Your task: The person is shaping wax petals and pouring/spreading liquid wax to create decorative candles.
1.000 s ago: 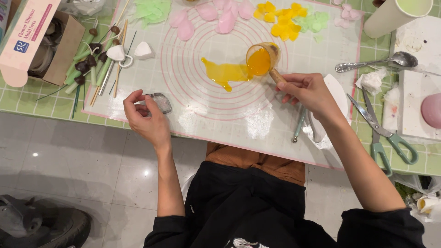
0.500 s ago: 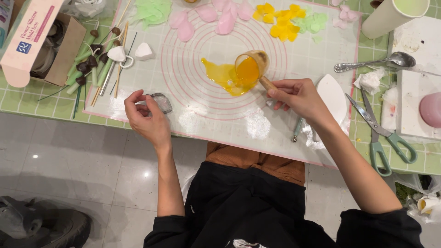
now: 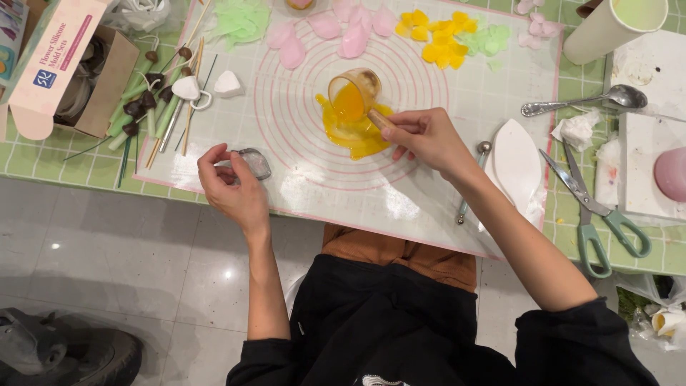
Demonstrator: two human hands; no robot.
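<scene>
My right hand [image 3: 427, 137] grips the wooden handle of a small clear cup [image 3: 352, 93] holding orange liquid. The cup is tipped over an orange-yellow puddle [image 3: 355, 130] that lies on the white silicone mat [image 3: 307, 179] with pink rings. My left hand [image 3: 231, 186] rests on the mat's near left part, its fingers curled around a small clear heart-shaped mould [image 3: 254, 162].
Pink, yellow and green petal shapes [image 3: 429, 32] lie along the mat's far edge. Green stems with brown tips [image 3: 139, 107] and an open cardboard box [image 3: 68, 68] sit at left. At right are a white leaf-shaped mould [image 3: 517, 163], green-handled scissors [image 3: 597, 214], a spoon [image 3: 586, 101] and a white cup [image 3: 607, 28].
My right hand has carried the cup leftward across the puddle, which has spread wider. My left hand has stayed on the heart-shaped mould.
</scene>
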